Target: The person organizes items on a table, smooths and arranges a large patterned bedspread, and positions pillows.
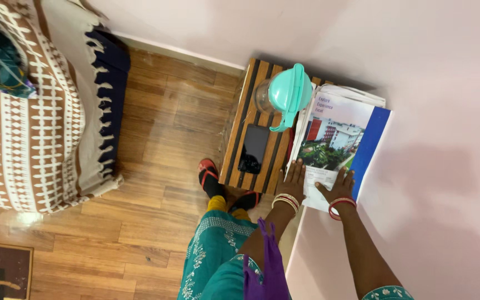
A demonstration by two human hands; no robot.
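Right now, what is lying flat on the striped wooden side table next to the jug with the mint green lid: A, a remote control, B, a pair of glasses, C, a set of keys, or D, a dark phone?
D: a dark phone lies flat on the striped side table, just below the clear jug with the mint green lid; nothing else lies beside it there.
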